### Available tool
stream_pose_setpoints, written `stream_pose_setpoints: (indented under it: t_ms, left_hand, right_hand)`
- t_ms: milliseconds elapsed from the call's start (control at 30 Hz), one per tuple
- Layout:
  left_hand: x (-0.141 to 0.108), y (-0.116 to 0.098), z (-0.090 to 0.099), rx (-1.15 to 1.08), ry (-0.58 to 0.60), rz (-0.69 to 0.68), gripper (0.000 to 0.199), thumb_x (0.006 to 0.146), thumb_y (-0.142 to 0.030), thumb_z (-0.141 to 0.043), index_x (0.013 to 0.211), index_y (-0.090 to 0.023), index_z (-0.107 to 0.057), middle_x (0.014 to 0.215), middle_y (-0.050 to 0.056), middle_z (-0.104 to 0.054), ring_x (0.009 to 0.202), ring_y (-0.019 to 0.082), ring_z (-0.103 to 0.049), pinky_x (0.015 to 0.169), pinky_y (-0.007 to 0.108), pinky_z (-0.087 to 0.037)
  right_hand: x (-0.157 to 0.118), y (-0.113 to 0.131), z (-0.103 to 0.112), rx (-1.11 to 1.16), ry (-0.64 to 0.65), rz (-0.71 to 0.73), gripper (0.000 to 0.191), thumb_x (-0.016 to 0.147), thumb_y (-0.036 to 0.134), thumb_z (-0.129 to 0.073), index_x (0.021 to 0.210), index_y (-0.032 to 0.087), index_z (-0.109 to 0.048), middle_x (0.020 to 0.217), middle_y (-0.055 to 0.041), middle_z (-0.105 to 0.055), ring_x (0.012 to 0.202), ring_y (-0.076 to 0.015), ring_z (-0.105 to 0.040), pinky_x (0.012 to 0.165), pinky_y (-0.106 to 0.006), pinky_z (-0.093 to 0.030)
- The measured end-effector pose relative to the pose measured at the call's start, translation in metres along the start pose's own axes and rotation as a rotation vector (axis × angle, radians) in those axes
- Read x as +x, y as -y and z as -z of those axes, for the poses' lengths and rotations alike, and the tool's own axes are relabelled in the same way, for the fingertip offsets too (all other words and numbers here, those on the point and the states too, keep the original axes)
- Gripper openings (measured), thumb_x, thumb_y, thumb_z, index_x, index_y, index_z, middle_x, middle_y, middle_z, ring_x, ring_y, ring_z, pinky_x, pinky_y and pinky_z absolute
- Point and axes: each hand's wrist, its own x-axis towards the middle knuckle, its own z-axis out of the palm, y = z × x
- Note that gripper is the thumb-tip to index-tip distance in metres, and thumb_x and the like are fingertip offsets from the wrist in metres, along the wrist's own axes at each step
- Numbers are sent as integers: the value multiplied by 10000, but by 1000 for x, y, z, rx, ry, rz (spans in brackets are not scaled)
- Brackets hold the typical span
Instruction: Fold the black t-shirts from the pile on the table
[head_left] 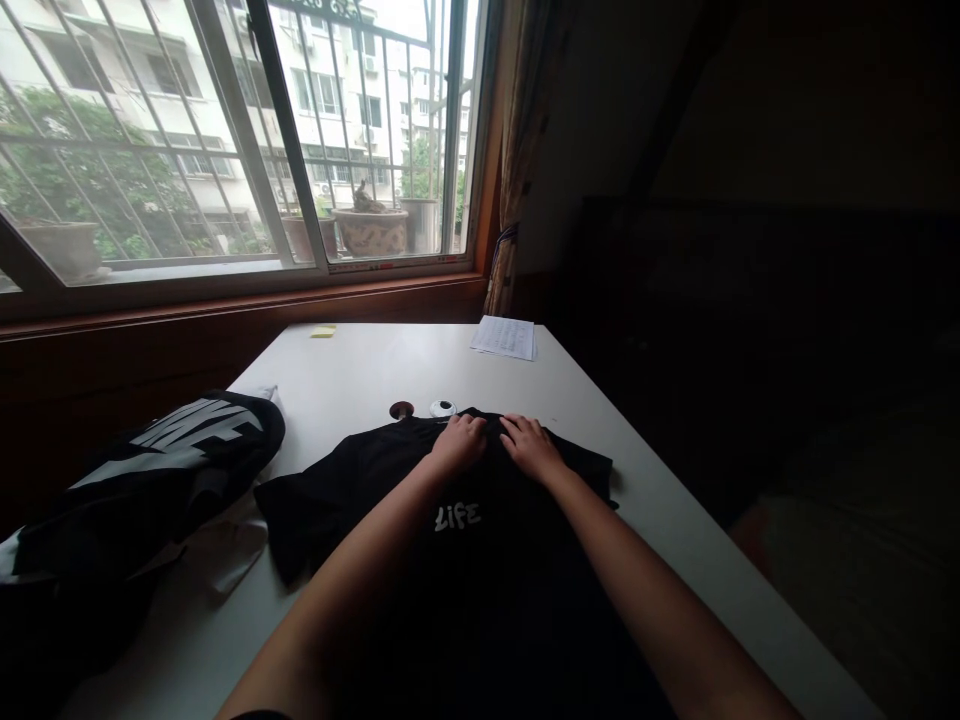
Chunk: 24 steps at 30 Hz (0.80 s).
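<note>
Nearest us, the black T-shirt (499, 575) runs lengthwise away across the white table (667, 540), its near end lost in shadow. Beyond the white lettering (457, 516), the left hand (459, 443) and right hand (534, 447) rest side by side on its far, neck end, equally near; their fingers curl onto the cloth, though we cannot tell whether they pinch or merely press. Farther off, the papers (504, 338) are illegible.
</note>
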Motion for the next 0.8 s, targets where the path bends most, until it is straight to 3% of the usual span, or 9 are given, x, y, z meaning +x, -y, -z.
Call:
stream_pose_setpoints:
  t_ms: [200, 333, 600, 800]
  left_hand:
    - [39, 13, -8, -60, -56, 285, 507, 924, -274, -580, 1411, -161, -498, 1283, 175, -626, 1194, 301, -577, 1013, 397, -436]
    - [57, 12, -11, -105, -73, 392, 470, 911, -328, -606, 1357, -192, -542, 1216, 144, -681, 1174, 301, -573, 945, 373, -457]
    - [64, 13, -19, -86, -187, 477, 271, 938, -213, -521, 1183, -242, -633, 1166, 88, -707, 1136, 266, -569, 923, 357, -441]
    - [59, 13, -28, -26, -241, 439, 211, 989, -243, -467, 1092, -249, -652, 1127, 83, -674, 1077, 256, -565, 892, 355, -433]
  right_hand:
    - [-1, 1, 4, 17, 9, -7, 509, 1020, 412, -412, 1501, 263, -486, 1545, -59, -464, 1366, -292, -395, 1133, -456, -351]
    - [-2, 2, 7, 19, 22, -18, 505, 1021, 419, -416, 1506, 292, -475, 1549, -48, -455, 1374, -291, -384, 1145, -464, -333]
    - [-3, -4, 12, -7, 2, -6, 469, 1021, 433, -424, 1468, 332, -521, 1525, -35, -475, 1352, -283, -412, 1146, -453, -332]
    - [-8, -30, 13, -20, -11, -54, 470, 1022, 460, -413, 1464, 344, -525, 1517, -40, -491, 1362, -289, -409, 1131, -480, -346]
